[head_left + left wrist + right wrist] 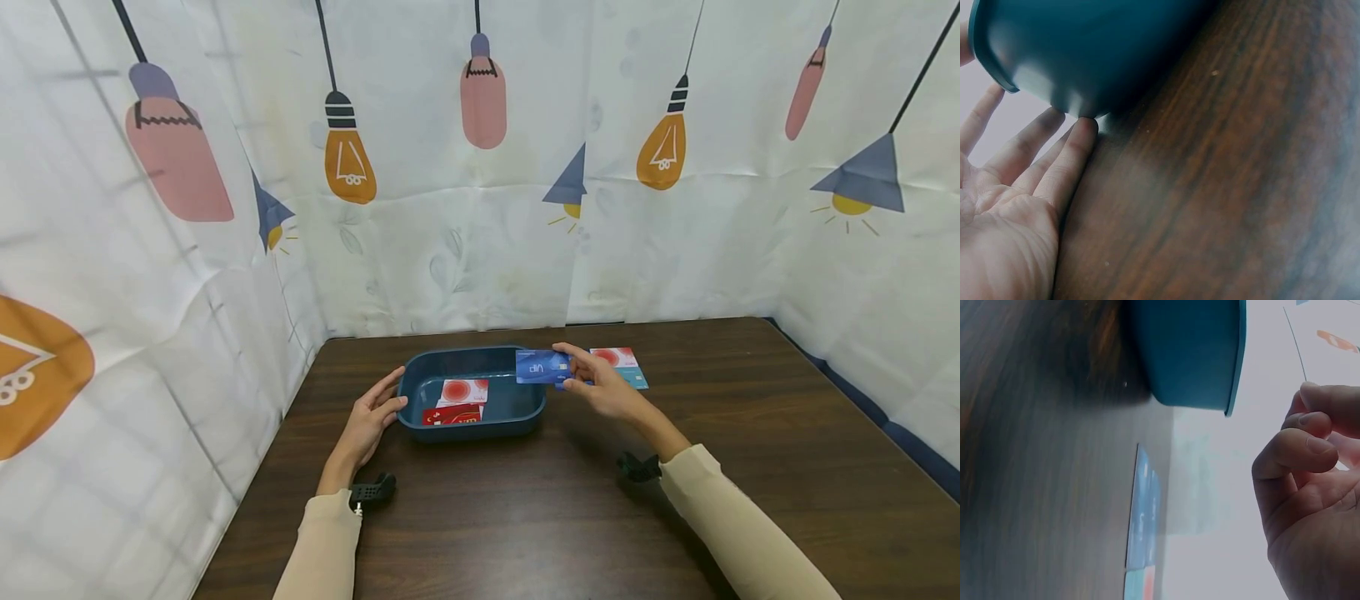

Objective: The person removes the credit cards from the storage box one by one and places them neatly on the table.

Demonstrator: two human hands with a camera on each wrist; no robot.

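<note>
A blue card marked VIP (542, 367) is pinched between the thumb and fingers of my right hand (606, 388), overlapping the right end of a dark teal tray (471, 431) in the head view. In the right wrist view this card shows edge-on as a thin line above the tray's rim. My left hand (369, 422) touches the tray's left end, its fingers fairly straight; the left wrist view has the fingertips (1088, 125) against the outer wall. Inside the tray lie a white card with a red circle (464, 391) and a red card (453, 414).
On the table right of the tray lie a white card with a red circle (615, 357) and a teal card (637, 378). Blue cards (1139, 512) lie beside them in the right wrist view. A patterned white curtain (480, 250) stands behind the brown table (510, 517).
</note>
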